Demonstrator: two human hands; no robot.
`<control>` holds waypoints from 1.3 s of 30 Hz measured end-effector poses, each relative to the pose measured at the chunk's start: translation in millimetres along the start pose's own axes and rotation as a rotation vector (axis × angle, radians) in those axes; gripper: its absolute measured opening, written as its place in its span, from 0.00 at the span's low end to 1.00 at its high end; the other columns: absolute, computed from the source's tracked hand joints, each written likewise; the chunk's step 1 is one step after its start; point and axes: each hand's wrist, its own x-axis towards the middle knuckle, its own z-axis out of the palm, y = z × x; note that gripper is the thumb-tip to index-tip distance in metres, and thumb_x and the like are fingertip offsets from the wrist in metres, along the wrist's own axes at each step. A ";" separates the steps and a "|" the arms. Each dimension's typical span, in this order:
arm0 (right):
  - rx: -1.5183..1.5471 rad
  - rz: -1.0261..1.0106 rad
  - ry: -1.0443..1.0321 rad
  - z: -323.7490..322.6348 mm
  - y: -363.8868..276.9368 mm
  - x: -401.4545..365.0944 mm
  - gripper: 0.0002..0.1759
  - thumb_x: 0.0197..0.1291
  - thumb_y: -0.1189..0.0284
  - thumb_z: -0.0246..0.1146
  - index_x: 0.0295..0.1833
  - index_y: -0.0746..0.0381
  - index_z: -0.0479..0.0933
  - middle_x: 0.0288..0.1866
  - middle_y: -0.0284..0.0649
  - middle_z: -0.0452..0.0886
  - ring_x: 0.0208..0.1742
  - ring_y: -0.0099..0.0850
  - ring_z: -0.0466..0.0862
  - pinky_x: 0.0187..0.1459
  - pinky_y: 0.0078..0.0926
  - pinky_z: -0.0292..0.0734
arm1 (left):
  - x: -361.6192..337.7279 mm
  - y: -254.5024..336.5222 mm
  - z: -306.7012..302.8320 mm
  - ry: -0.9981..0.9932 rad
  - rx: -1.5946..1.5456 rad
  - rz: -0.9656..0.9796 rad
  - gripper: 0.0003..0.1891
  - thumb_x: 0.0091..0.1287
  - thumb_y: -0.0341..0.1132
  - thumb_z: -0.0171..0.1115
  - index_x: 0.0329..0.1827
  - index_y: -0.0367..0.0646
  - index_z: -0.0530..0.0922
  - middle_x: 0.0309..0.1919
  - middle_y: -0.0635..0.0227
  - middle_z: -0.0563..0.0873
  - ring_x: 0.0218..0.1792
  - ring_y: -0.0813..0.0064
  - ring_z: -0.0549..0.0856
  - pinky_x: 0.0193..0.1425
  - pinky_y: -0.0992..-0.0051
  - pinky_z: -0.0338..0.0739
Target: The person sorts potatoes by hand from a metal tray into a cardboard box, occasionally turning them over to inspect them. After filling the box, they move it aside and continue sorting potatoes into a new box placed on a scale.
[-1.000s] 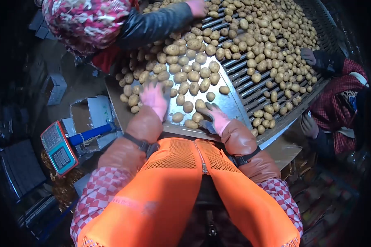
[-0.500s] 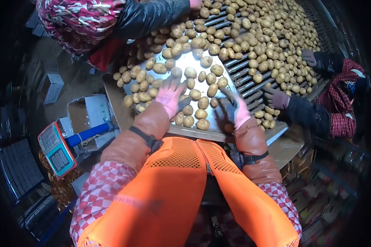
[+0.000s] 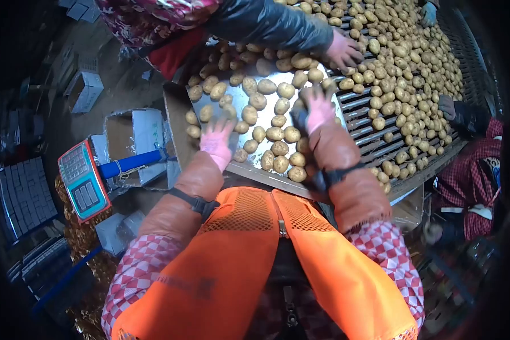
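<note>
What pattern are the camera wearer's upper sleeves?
Upper sleeves: deep-pink and pale checks, clearest in the head view.

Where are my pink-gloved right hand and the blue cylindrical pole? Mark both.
Pink-gloved right hand (image 3: 319, 110): head view, back of the hand.
Blue cylindrical pole (image 3: 133, 162): head view, middle of its length.

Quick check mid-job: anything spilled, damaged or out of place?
Nothing stands out among the potatoes: they lie on the metal sheet and slatted rack, with no spill visible on the floor at left. One small pale scrap lies loose there, apparently litter, but too small to identify.
</note>
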 end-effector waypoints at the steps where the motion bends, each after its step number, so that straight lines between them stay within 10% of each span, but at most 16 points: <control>1: 0.065 -0.169 0.017 10.5 -7.6 -24.0 0.35 0.57 0.51 0.68 0.71 0.42 0.71 0.79 0.39 0.61 0.81 0.55 0.53 0.70 0.58 0.67 | -0.2 -6.2 -3.0 0.006 0.004 -0.002 0.26 0.59 0.36 0.66 0.64 0.56 0.77 0.64 0.64 0.76 0.66 0.50 0.72 0.68 0.51 0.67; 3: 0.104 -0.339 -0.039 -5.5 -36.9 -72.5 0.33 0.57 0.56 0.68 0.70 0.43 0.71 0.75 0.41 0.65 0.79 0.51 0.57 0.74 0.65 0.51 | 0.7 -11.9 -6.2 0.239 0.165 -0.065 0.34 0.49 0.26 0.63 0.66 0.55 0.76 0.65 0.68 0.76 0.69 0.54 0.69 0.68 0.55 0.69; 6: 0.195 -0.607 -0.108 -3.5 -34.0 -102.7 0.28 0.56 0.57 0.69 0.64 0.48 0.77 0.70 0.40 0.72 0.78 0.49 0.59 0.72 0.59 0.57 | 52.6 -15.7 -9.3 0.275 0.077 -0.145 0.32 0.52 0.26 0.61 0.65 0.55 0.77 0.66 0.69 0.77 0.70 0.56 0.68 0.70 0.54 0.67; 10: 0.298 -0.462 -0.358 -31.7 -21.2 -110.9 0.25 0.59 0.62 0.67 0.63 0.51 0.78 0.65 0.39 0.77 0.73 0.44 0.68 0.69 0.48 0.65 | 167.1 -27.2 23.5 0.039 -0.143 -0.100 0.26 0.66 0.45 0.62 0.69 0.59 0.76 0.70 0.64 0.74 0.73 0.51 0.67 0.73 0.51 0.66; 14: 0.727 -0.470 -0.045 -13.3 6.8 -128.2 0.21 0.63 0.72 0.63 0.62 0.53 0.79 0.55 0.44 0.84 0.59 0.44 0.81 0.62 0.39 0.75 | 206.5 68.1 2.1 -0.140 0.111 -0.237 0.38 0.65 0.65 0.59 0.76 0.64 0.67 0.81 0.61 0.56 0.81 0.50 0.53 0.77 0.36 0.53; 18: 1.023 -0.055 -0.157 -1.3 37.3 -143.6 0.22 0.68 0.77 0.63 0.67 0.59 0.77 0.57 0.42 0.84 0.55 0.30 0.83 0.57 0.26 0.77 | 139.7 69.3 13.6 -0.233 0.134 0.228 0.31 0.69 0.57 0.59 0.75 0.63 0.68 0.78 0.59 0.62 0.76 0.47 0.62 0.74 0.34 0.56; 22: 1.376 0.240 -0.126 -14.3 57.8 -160.9 0.21 0.70 0.74 0.61 0.67 0.63 0.76 0.56 0.44 0.85 0.56 0.28 0.84 0.59 0.27 0.78 | 78.0 41.5 -13.3 -0.077 0.000 0.112 0.24 0.68 0.48 0.63 0.67 0.55 0.77 0.69 0.55 0.70 0.68 0.45 0.72 0.69 0.39 0.63; 26: 1.225 0.177 -0.038 -5.7 64.7 -141.5 0.22 0.70 0.74 0.62 0.68 0.63 0.75 0.55 0.43 0.86 0.55 0.27 0.84 0.58 0.25 0.78 | 49.4 75.6 -11.7 0.128 0.072 -0.068 0.23 0.64 0.48 0.66 0.61 0.52 0.80 0.64 0.49 0.74 0.68 0.43 0.71 0.69 0.39 0.63; 30: 1.133 0.085 0.086 1.1 64.7 -122.8 0.21 0.69 0.74 0.63 0.66 0.63 0.76 0.55 0.43 0.85 0.56 0.27 0.84 0.57 0.25 0.77 | 13.3 61.6 -6.6 -0.212 -0.129 0.528 0.22 0.62 0.44 0.68 0.60 0.53 0.79 0.66 0.54 0.74 0.68 0.45 0.70 0.72 0.49 0.65; 35: 0.527 -0.065 0.415 -3.4 78.8 -111.7 0.31 0.55 0.73 0.70 0.67 0.58 0.76 0.68 0.57 0.74 0.63 0.51 0.80 0.62 0.44 0.76 | -6.9 16.7 -21.0 0.061 0.006 0.090 0.17 0.59 0.40 0.69 0.53 0.54 0.83 0.59 0.62 0.80 0.61 0.53 0.77 0.65 0.51 0.69; 39: 0.228 -0.089 -0.172 -16.5 31.6 -135.6 0.40 0.53 0.55 0.71 0.72 0.52 0.70 0.68 0.61 0.70 0.68 0.52 0.74 0.72 0.54 0.63 | 19.9 38.9 -20.9 0.279 0.059 0.134 0.17 0.60 0.34 0.68 0.54 0.55 0.83 0.56 0.64 0.82 0.57 0.54 0.80 0.59 0.55 0.75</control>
